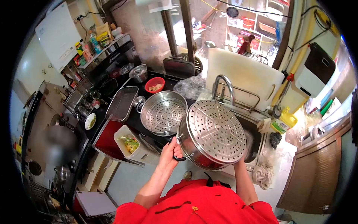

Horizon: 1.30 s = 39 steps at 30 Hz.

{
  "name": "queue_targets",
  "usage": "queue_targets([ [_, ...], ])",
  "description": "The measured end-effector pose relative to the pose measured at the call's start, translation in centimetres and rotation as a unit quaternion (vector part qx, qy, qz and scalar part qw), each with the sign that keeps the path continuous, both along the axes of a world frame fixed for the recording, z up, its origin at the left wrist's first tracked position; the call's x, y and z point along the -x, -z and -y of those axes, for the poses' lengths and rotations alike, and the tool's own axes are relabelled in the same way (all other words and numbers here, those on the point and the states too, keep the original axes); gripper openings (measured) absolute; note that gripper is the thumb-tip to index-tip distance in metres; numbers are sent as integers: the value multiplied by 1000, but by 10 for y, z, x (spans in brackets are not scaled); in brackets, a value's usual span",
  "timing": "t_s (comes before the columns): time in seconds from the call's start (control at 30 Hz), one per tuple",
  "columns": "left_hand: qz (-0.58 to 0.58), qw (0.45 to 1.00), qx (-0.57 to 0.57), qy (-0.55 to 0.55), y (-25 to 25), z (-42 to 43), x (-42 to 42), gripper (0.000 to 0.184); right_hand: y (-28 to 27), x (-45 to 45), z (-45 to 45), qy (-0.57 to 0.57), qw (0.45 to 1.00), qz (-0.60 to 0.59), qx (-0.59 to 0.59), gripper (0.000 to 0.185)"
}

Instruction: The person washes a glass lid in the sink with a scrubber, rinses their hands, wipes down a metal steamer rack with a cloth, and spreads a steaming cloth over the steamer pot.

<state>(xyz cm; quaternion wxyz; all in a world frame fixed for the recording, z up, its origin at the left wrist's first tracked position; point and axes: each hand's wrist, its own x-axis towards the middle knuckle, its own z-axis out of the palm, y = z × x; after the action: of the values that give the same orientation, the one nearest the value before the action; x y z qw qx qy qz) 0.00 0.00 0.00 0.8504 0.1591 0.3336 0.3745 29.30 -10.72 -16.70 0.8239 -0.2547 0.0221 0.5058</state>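
A large steel steamer pot [216, 130] with a perforated face is held up in front of my body, tilted, near the sink edge. My left hand [171, 152] is wrapped round its black side handle. At the pot's lower right side is my right hand [239, 162], mostly hidden behind the pot, so its fingers do not show. Just left of the held pot, a second perforated steel steamer [164, 112] stands on the black counter.
Behind the held pot is the sink [253, 134] with a curved faucet [223, 80]. A red bowl [154, 84], a wire basket [122, 103] and a lidded pot [138, 73] stand on the counter. Below hangs a white bin [128, 143] with scraps. A rag [263, 175] lies right.
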Motion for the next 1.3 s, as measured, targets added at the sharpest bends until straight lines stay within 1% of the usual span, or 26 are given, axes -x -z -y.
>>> queue_targets([
  [0.07, 6, 999, -33, -2, -13, 4, 1, 27, 10, -7, -4, 19, 998, 60, 25, 39],
  [0.1, 11, 999, -29, -6, -24, -6, 18, 27, -2, 9, -18, 15, 997, 66, 28, 39],
  [0.17, -24, 994, -110, -4, -44, -10, 33, 34, -23, 34, -31, -3, 994, 70, 88, 33],
  [0.2, -44, 991, -125, -10, -59, -18, 46, 34, -15, 48, -48, 6, 983, 151, 107, 29],
  [0.23, -58, 985, -162, -6, -69, -23, 54, 35, -17, 51, -52, 6, 983, 150, 107, 29],
  [0.3, -92, 970, -225, -24, -95, -24, 65, 28, -21, 49, -51, -2, 962, 196, 191, 34],
  [0.33, -156, 955, -246, -63, -109, -25, 70, 22, -21, 47, -51, 5, 967, 170, 189, 40],
  [0.37, -220, 934, -265, -98, -121, -27, 74, 17, -20, 46, -47, 14, 967, 161, 198, 40],
  [0.4, -253, 909, -318, -87, -129, -32, 85, 12, -17, 41, -43, 15, 964, 175, 202, 39],
  [0.43, -282, 880, -374, -80, -136, -41, 94, 11, -21, 39, -44, 15, 961, 191, 200, 39],
  [0.47, -316, 855, -399, -101, -142, -47, 95, 11, -25, 37, -41, 22, 957, 193, 217, 39],
  [0.5, -350, 827, -422, -125, -147, -54, 97, 16, -22, 35, -39, 25, 956, 192, 219, 39],
  [0.53, -450, 724, -513, -105, -147, -68, 103, 23, -18, 31, -35, 35, 959, 181, 215, 39],
  [0.57, -449, 724, -513, -103, -143, -77, 100, 23, -15, 29, -32, 46, 961, 171, 212, 39],
  [0.63, -526, 533, -654, -108, -128, -95, 93, 24, -20, 27, -29, 57, 957, 170, 226, 39],
  [0.67, -544, 493, -671, -107, -118, -101, 89, 22, -21, 26, -26, 61, 956, 174, 226, 39],
  [0.7, -556, 457, -690, -73, -110, -108, 91, 19, -21, 25, -25, 63, 956, 177, 225, 39],
  [0.77, -537, 388, -747, -55, -86, -129, 100, 20, -25, 22, -22, 68, 956, 184, 219, 39],
  [0.8, -539, 373, -754, -34, -79, -133, 102, 24, -27, 22, -20, 71, 956, 189, 213, 39],
  [0.9, -529, 374, -762, -16, -51, -143, 103, 21, -36, 21, -20, 84, 954, 177, 226, 40],
  [0.97, -507, 363, -782, -4, -39, -144, 104, 18, -36, 18, -23, 76, 953, 180, 231, 41],
  [1.07, -506, 322, -801, -4, -22, -142, 110, 14, -42, 22, -27, 82, 954, 175, 229, 41],
  [1.1, -508, 329, -796, 1, -16, -141, 114, 14, -42, 24, -28, 77, 952, 176, 237, 41],
  [1.2, -500, 281, -819, 12, 5, -141, 119, 14, -43, 29, -38, 87, 948, 180, 246, 40],
  [1.23, -499, 286, -818, 16, 13, -141, 120, 14, -44, 31, -41, 84, 947, 183, 248, 40],
  [1.3, -500, 265, -824, 30, 26, -144, 122, 15, -42, 33, -45, 81, 946, 187, 252, 39],
])
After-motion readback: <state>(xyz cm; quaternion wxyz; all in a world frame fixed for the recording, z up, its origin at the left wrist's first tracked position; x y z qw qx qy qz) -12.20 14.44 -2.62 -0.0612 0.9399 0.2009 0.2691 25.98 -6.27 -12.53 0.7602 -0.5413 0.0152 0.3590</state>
